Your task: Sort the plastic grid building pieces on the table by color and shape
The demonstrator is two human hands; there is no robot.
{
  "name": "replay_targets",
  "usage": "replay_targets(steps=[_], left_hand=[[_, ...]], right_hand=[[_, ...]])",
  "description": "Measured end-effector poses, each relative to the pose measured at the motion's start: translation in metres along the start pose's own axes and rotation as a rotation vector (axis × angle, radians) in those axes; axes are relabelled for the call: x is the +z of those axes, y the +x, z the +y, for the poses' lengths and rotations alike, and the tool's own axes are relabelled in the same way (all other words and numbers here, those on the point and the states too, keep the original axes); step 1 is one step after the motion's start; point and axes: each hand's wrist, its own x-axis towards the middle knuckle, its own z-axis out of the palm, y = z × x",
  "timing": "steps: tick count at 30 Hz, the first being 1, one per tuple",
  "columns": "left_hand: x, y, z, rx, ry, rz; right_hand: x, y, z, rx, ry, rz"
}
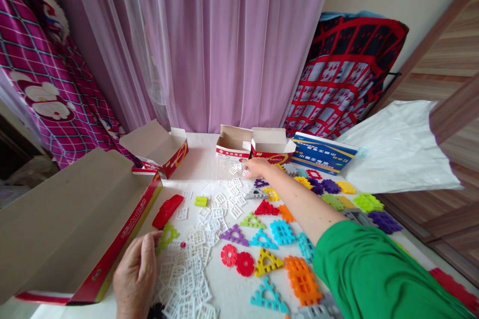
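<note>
My left hand (135,273) is at the lower left beside the big open box, its fingers curled and touching a lime-green toothed piece (167,237). My right hand (256,167) reaches far forward, fingers pinched down at small white window-shaped pieces (235,187), just in front of a small open box (234,143); what its fingertips hold is too small to make out. More white pieces (185,279) lie heaped between the hands. Right of them are colourful toothed pieces, among them a purple triangle (234,235), red gears (245,263) and an orange block (302,279).
A large open box (123,239) fills the left side, with another open box (164,152) behind it. At the back stand a second small red box (272,144), a blue box (322,153) and a white bag (400,149). A red piece (167,211) lies near the large box.
</note>
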Motion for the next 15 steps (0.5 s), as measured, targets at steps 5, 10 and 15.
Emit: replay_targets(steps=[5, 10, 15], left_hand=[[0.001, 0.0, -0.002, -0.002, 0.032, -0.01], [0.001, 0.0, 0.0, -0.007, 0.015, -0.021], [0.0, 0.001, 0.002, -0.007, 0.022, -0.027]], right_hand=[[-0.003, -0.008, 0.021, 0.235, 0.021, -0.014], [0.01, -0.004, 0.027, 0.368, 0.028, 0.018], [0.017, 0.007, 0.023, 0.345, 0.058, 0.041]])
